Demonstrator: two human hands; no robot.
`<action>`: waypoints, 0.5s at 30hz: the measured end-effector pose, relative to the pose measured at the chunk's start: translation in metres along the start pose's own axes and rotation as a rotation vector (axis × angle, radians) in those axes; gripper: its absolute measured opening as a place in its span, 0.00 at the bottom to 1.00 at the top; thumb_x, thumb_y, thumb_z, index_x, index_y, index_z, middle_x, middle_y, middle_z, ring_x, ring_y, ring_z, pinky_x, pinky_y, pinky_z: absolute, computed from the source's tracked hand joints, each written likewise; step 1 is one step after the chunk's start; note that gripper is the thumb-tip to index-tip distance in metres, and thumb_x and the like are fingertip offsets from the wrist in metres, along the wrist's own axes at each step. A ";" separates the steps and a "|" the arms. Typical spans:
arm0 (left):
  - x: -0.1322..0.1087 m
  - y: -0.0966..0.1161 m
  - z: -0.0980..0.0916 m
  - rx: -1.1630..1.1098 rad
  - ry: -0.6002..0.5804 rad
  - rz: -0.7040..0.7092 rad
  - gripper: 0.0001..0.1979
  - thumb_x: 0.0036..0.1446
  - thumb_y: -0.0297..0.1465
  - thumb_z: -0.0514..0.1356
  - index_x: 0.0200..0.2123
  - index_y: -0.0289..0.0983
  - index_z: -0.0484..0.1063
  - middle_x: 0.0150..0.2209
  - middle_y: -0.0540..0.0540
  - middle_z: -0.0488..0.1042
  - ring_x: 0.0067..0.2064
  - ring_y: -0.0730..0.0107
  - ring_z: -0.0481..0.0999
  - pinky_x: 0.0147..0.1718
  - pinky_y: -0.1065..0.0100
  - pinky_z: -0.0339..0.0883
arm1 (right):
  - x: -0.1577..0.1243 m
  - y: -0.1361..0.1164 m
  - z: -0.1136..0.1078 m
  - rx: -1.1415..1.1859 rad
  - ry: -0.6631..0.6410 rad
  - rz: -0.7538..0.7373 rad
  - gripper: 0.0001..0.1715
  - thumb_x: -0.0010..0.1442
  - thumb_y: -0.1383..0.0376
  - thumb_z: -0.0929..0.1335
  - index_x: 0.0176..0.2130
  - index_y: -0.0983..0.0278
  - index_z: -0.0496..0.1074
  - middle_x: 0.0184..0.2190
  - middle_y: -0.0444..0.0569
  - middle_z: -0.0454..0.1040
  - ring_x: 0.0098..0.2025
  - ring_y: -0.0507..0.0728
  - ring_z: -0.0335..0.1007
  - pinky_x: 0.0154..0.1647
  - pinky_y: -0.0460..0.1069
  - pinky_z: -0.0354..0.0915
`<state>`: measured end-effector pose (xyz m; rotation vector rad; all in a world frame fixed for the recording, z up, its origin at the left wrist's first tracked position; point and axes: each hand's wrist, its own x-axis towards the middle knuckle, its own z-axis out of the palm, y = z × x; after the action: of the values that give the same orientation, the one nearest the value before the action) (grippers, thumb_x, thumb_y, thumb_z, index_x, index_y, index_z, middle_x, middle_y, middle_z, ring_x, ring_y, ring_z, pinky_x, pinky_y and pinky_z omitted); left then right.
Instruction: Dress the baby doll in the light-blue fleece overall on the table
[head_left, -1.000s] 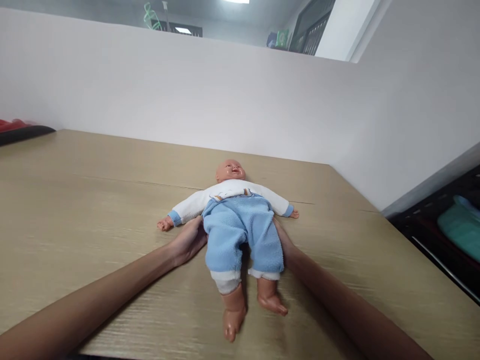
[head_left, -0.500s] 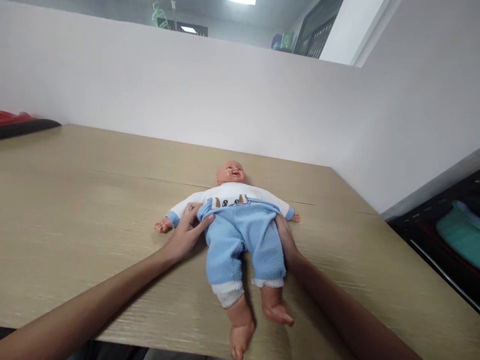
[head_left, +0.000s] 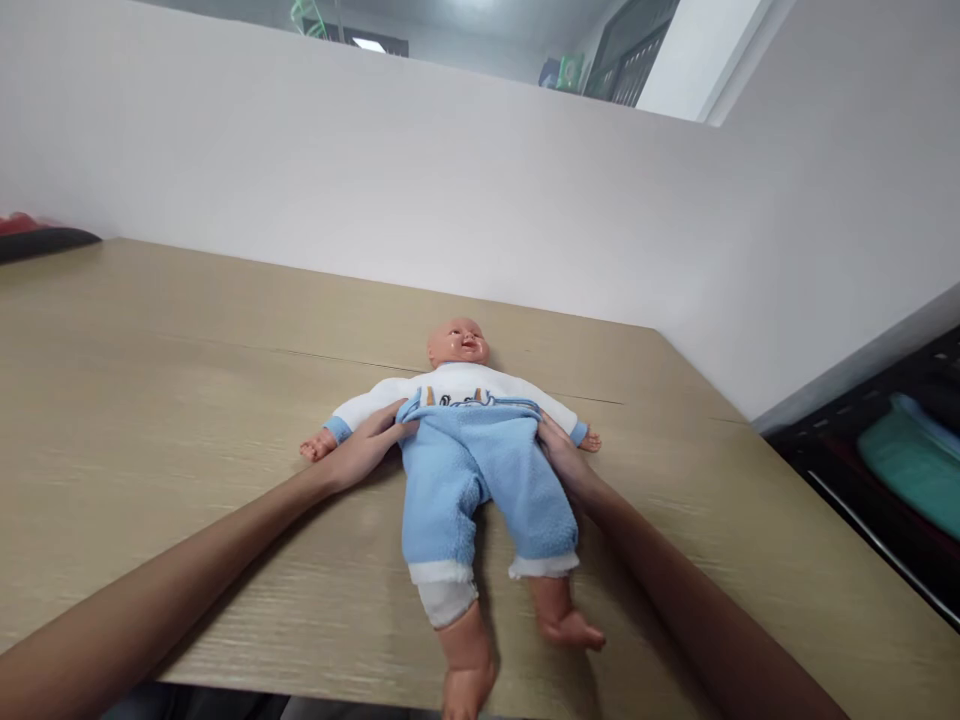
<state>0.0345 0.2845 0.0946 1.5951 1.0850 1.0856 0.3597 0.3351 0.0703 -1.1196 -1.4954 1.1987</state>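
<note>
Where the pale-blue fleece trousers with white cuffs [head_left: 442,470] cross the belly of the pink plastic baby doll [head_left: 457,343], work the blue fabric waistband [head_left: 465,411] from both sides together. The doll lies face up on the pale wood-grain surface [head_left: 225,360], head at the far end, feet towards the near edge, arms spread to left and right. The left hand [head_left: 367,445] is at the left end of the waistband: its thumb lies over the front of the fabric with the fingers at the side, so the grip appears closed on a fold of cloth. The right hand [head_left: 564,455] rests against the right side of the trousers at waist height; its fingertips are partly hidden, and whether that grip has pinched the cloth cannot be judged. For good control, both grips should take equal amounts of the band and apply matched tension, so that its edge sits level across the body. The fleece will probably stretch and bunch; small, even adjustments should serve better than one hard tug. Avoid catching the white long-sleeved top with blue cuffs [head_left: 459,376], whose printed front meets the band. Leave the doll flat: unequal force could twist it or drag it sideways.
</note>
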 end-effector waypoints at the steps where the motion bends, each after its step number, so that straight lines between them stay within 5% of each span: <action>1: -0.003 0.000 -0.009 0.115 -0.051 0.051 0.20 0.66 0.42 0.64 0.58 0.45 0.78 0.64 0.43 0.76 0.68 0.44 0.69 0.72 0.50 0.54 | -0.004 -0.004 -0.006 -0.004 -0.053 0.011 0.23 0.62 0.50 0.68 0.52 0.56 0.78 0.55 0.48 0.81 0.65 0.65 0.70 0.73 0.63 0.60; 5: -0.013 0.005 -0.030 0.418 -0.242 0.220 0.30 0.57 0.34 0.71 0.63 0.46 0.75 0.64 0.41 0.75 0.65 0.42 0.71 0.68 0.47 0.61 | -0.016 -0.022 -0.029 -0.151 -0.288 0.007 0.30 0.59 0.56 0.75 0.60 0.55 0.75 0.61 0.50 0.78 0.68 0.67 0.68 0.75 0.66 0.57; 8: -0.018 0.008 -0.026 0.462 -0.253 0.226 0.40 0.53 0.36 0.75 0.68 0.47 0.69 0.67 0.40 0.71 0.68 0.41 0.68 0.69 0.45 0.59 | -0.022 -0.031 -0.031 -0.252 -0.336 -0.099 0.40 0.55 0.59 0.79 0.65 0.55 0.72 0.67 0.55 0.72 0.72 0.72 0.62 0.76 0.69 0.54; 11: -0.020 0.007 -0.017 0.396 -0.182 0.170 0.34 0.57 0.37 0.73 0.66 0.45 0.72 0.69 0.40 0.69 0.70 0.42 0.66 0.71 0.44 0.56 | -0.025 -0.028 -0.019 -0.237 -0.305 -0.157 0.42 0.52 0.61 0.81 0.64 0.57 0.74 0.71 0.58 0.68 0.74 0.74 0.59 0.78 0.67 0.52; 15: -0.020 0.005 -0.012 0.110 -0.191 0.018 0.25 0.60 0.35 0.69 0.61 0.45 0.77 0.66 0.43 0.74 0.70 0.44 0.68 0.71 0.47 0.57 | -0.025 -0.004 -0.001 -0.024 -0.234 -0.047 0.43 0.52 0.57 0.81 0.64 0.56 0.74 0.69 0.57 0.71 0.72 0.73 0.64 0.75 0.65 0.59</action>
<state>0.0188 0.2666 0.0982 1.7595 1.0179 0.8769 0.3650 0.3104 0.0722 -0.9802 -1.7059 1.3176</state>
